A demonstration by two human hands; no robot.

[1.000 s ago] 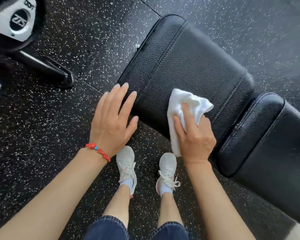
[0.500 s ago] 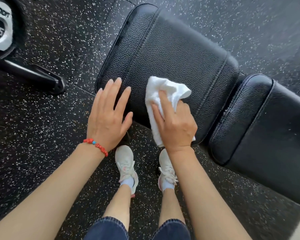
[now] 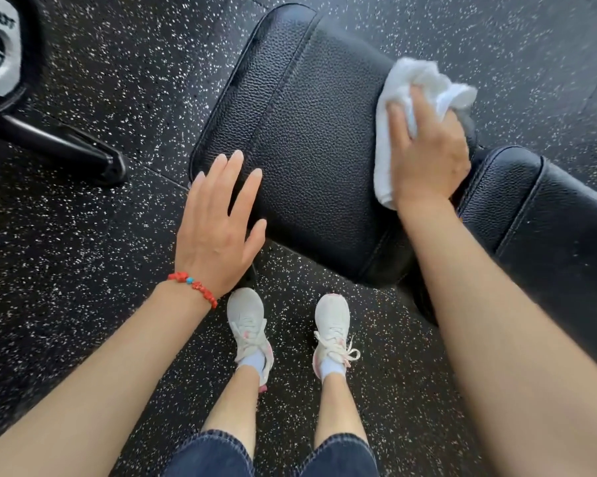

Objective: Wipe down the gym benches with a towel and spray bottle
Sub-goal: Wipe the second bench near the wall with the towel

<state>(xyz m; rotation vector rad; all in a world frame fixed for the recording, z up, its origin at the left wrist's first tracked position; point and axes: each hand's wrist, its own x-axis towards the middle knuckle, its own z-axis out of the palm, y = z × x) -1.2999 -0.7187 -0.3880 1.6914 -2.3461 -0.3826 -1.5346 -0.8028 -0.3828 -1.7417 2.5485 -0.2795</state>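
The right hand presses a bunched white towel flat against the far right edge of the black bench pad, fingers closed over it. The left hand hovers open at the pad's near corner, fingers straight and slightly spread, empty

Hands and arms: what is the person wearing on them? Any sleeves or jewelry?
No sleeves show: both forearms are bare. The left hand has a bracelet at the wrist, made of chunky red beads with one small blue bead. The right hand wears nothing that shows, no ring or watch. The fingernails look plain and unpainted.
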